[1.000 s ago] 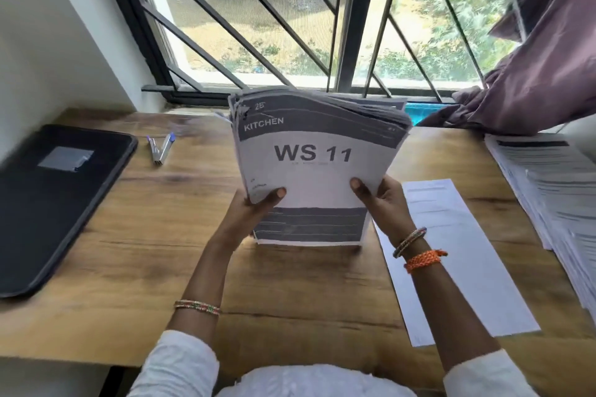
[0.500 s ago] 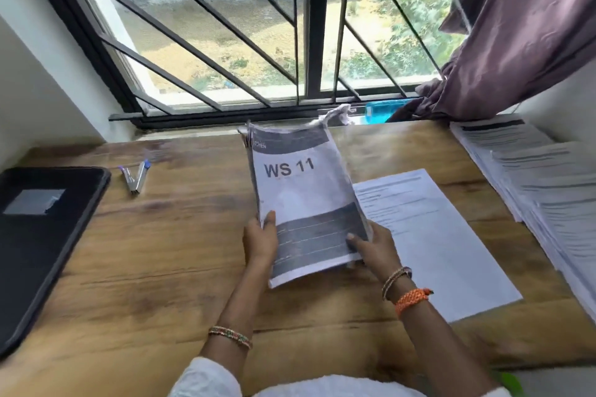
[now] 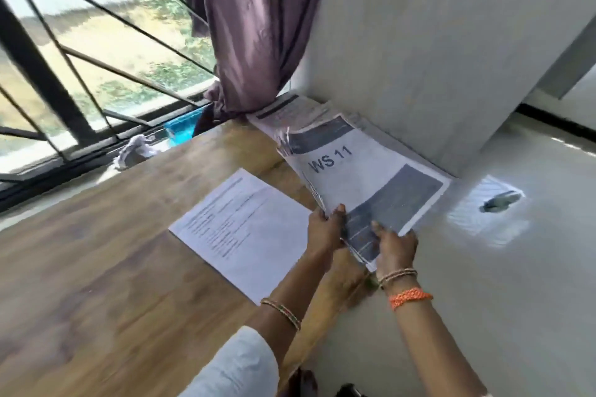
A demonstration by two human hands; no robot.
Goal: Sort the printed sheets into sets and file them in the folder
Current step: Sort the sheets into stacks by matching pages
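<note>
A thick set of printed sheets with "WS 11" on its top page (image 3: 364, 177) lies low over the table's right edge, on top of the paper piles along the wall (image 3: 290, 113). My left hand (image 3: 325, 229) grips its near left corner, thumb on top. My right hand (image 3: 392, 242) holds the near edge, fingers spread on the dark band. One loose printed sheet (image 3: 245, 229) lies flat on the wooden table (image 3: 113, 251) to the left of my hands. The folder is out of view.
A white wall (image 3: 435, 58) rises right behind the piles. A purple curtain (image 3: 254, 26) hangs at the table's far right corner. The barred window (image 3: 80, 58) runs along the far edge, with a blue object (image 3: 180, 132) and crumpled white paper (image 3: 134, 151) on the sill.
The "WS 11" set went from upright at the table's middle to the right, down onto the piles by the wall. My view swung right, and the black folder and pens left the frame.
</note>
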